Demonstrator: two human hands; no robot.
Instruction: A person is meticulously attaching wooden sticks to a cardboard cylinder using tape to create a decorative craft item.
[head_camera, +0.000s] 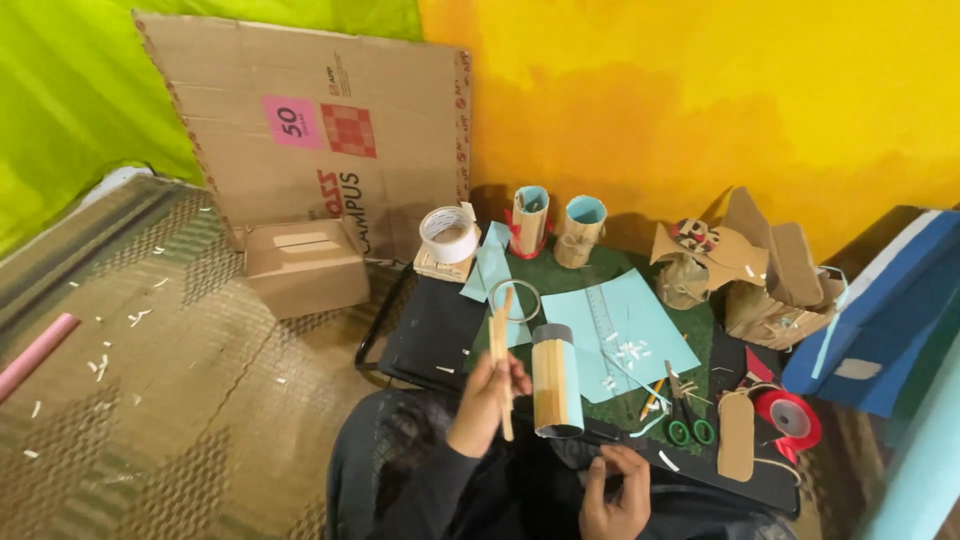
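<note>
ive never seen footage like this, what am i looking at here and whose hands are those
This is one picture from a camera worn on a person's head, looking down, so the hands at the bottom are the wearer's own; no machine is involved. The person sits at a low dark board on a woven mat. The left hand holds thin wooden sticks beside a tube partly covered in sticks and light blue paper. The right hand rests lower down, and I cannot tell whether it holds anything. Around them lie light blue paper sheets, a roll of tape, green-handled scissors, red ribbon and two decorated tubes.
</note>
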